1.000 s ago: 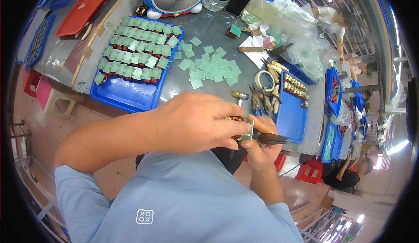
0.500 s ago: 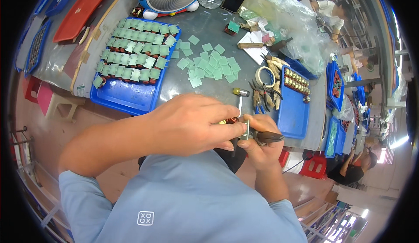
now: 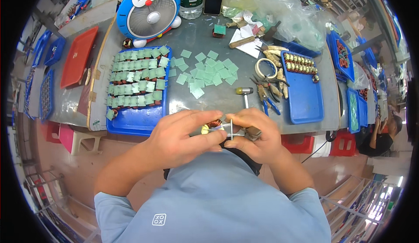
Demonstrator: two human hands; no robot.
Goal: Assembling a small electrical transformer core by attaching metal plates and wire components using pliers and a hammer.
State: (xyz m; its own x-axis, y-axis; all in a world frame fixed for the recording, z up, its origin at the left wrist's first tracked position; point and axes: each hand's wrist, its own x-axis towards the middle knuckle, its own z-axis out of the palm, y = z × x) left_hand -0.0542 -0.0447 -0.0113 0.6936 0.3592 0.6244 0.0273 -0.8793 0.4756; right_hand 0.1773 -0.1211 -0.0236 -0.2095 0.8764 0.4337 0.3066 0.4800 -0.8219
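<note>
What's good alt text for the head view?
A person's left hand holds a copper-wound coil while the right hand grips a small board beside it, at a grey workbench. Loose green squares, blue trays and pliers lie beyond.

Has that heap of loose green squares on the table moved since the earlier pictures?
No. The green squares lie, as before, just right of the blue tray nearest the fan.

Glossy copper-wire coil (image 3: 214, 124); shiny plastic tray (image 3: 305, 98); matt cloth shirt (image 3: 209, 195).
</note>
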